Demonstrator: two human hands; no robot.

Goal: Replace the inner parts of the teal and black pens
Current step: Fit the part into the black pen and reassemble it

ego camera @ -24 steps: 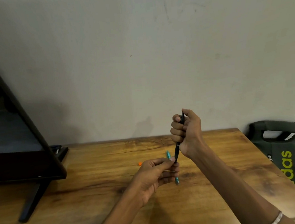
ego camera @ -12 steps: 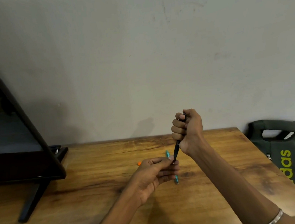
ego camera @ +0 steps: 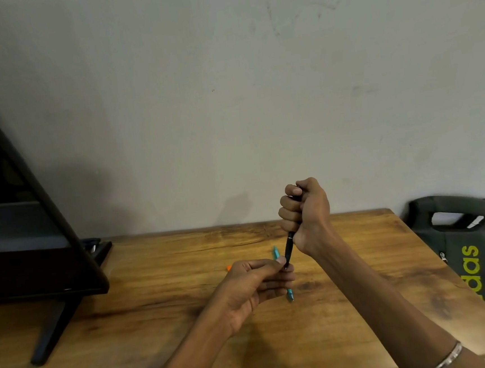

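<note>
While a dark monitor (ego camera: 19,232) on its stand fills the left end of the wooden table (ego camera: 159,323), the work sits right of centre. Small orange object (ego camera: 229,267) on the wood, mostly hidden behind the left hand (ego camera: 253,288). Left thumb and forefinger pinch the lower tip of the black pen (ego camera: 289,248); the other fingers curl loosely beneath. Likely reason: steady or twist the tip end while the barrel is braced. Teal pen (ego camera: 289,292) lies flat on the table just behind the left hand, both ends showing, middle covered; apparently parked. Black pen stands near upright, slim, a pale ring partway down the barrel. Right hand (ego camera: 305,216) wraps the upper barrel in a full fist, fingers pressed together, held above the table. Dark bag (ego camera: 460,241) off the right edge.
</note>
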